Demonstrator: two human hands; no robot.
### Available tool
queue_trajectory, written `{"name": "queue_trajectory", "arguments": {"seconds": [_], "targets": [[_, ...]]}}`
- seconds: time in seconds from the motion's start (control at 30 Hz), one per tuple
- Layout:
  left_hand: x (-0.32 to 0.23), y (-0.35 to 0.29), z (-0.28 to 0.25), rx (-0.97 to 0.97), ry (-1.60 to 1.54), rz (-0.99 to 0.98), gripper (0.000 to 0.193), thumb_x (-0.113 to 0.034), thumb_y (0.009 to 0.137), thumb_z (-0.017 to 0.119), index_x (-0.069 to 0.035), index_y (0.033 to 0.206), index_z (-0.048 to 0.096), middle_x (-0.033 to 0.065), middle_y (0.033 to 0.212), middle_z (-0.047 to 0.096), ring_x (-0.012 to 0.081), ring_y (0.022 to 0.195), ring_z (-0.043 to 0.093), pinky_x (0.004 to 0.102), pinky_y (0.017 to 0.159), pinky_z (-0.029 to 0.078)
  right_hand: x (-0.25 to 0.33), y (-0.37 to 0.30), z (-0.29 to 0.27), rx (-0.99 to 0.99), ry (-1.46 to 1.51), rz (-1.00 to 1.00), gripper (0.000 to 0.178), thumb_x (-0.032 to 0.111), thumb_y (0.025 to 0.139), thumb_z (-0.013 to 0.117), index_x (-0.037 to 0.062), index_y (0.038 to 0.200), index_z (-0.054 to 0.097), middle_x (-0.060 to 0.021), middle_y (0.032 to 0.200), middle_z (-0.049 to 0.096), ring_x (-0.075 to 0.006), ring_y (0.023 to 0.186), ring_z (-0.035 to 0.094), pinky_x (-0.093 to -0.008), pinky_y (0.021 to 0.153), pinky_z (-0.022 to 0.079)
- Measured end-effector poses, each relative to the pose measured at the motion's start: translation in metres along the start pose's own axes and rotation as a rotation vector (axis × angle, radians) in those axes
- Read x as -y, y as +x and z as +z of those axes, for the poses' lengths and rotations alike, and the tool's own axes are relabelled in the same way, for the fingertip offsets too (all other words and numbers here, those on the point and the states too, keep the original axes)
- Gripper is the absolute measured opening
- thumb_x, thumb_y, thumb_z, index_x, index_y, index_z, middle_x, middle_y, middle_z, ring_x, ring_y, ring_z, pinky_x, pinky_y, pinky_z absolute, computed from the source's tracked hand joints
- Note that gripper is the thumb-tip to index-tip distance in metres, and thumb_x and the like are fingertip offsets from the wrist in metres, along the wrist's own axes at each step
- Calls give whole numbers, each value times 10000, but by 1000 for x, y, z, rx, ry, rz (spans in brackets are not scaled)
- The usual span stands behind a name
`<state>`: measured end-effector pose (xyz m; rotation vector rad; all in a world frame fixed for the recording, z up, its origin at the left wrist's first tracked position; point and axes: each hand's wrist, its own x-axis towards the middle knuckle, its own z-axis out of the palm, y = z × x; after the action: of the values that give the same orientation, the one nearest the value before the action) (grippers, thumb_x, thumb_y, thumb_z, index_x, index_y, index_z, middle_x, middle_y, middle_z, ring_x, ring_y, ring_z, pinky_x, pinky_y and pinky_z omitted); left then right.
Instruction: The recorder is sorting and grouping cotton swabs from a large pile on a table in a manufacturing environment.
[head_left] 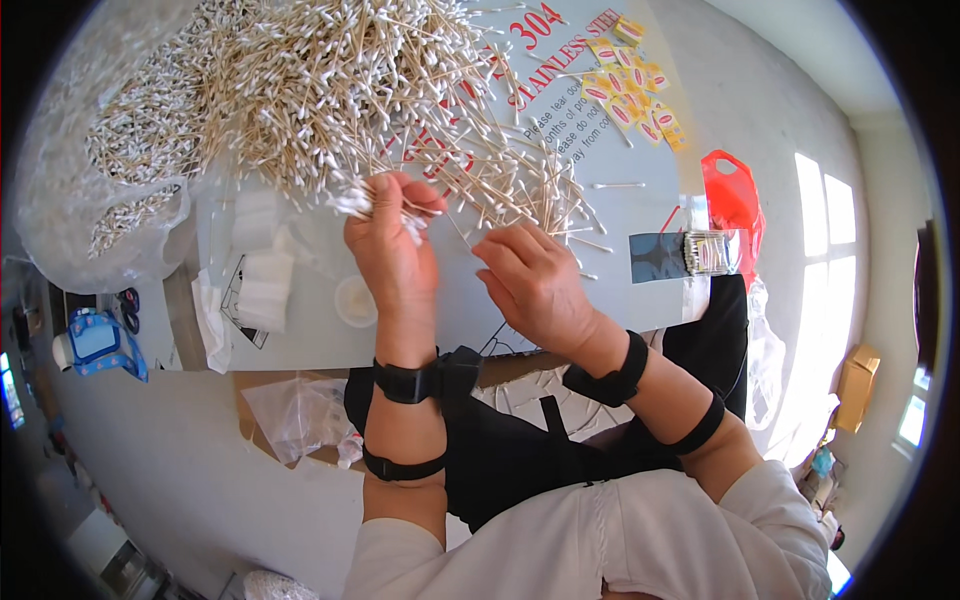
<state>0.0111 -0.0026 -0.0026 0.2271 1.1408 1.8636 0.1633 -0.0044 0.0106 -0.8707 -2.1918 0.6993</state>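
The left hand is clenched around a bundle of cotton swabs near the table's middle; the right hand pinches loose ones just beside it. A slack fist could let the bundle fan out and mix into the big swab heap filling the far left corner. Yellow packets lie at the far right edge, well apart.

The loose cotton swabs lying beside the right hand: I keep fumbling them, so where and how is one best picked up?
Pinch a loose swab at mid-stick, from above, with thumb and forefinger. The sticks lie flat and thin on the grey table, fanned out from the big pile, so the bare wooden middle is freest. The left hand holds a bundle below its cotton tips.
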Motion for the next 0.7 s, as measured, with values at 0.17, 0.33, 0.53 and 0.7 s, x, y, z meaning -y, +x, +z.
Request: {"name": "queue_trajectory", "arguments": {"seconds": [0.17, 0.33, 0.53, 0.7], "targets": [[-5, 4, -3, 41, -201, -20, 211, -208, 931, 536, -44, 799, 539, -10, 571, 416, 97, 497, 366, 299, 523, 367, -25, -40, -24, 99, -149, 33, 261, -56, 646, 655, 20, 888, 594, -99, 916, 589, -294, 793, 581, -354, 683, 493], [-5, 2, -1, 87, -214, -64, 189, -213, 937, 527, -56, 833, 551, -36, 579, 362, 80, 509, 334, 262, 503, 325, -40, -31, -45, -49, -33, 5, 186, -49, 688, 643, 15, 859, 609, -92, 872, 610, -287, 763, 574, -342, 667, 490], [-2, 3, 3, 94, -156, -30, 172, -186, 908, 577, -68, 792, 530, -50, 550, 354, 60, 460, 312, 228, 418, 282, -62, 17, -50, -150, 87, 407, 78, 14, 746, 630, -10, 818, 614, -111, 740, 599, -208, 618, 580, -298, 588, 466], [-2, -1, 7, 111, -82, -88, 114, -132, 876, 609, -79, 804, 539, -48, 542, 348, 58, 442, 316, 237, 402, 284, -76, 72, -35, 39, -78, 93, 100, 44, 761, 646, 11, 854, 632, -83, 778, 621, -220, 646, 590, -292, 612, 470]]}}
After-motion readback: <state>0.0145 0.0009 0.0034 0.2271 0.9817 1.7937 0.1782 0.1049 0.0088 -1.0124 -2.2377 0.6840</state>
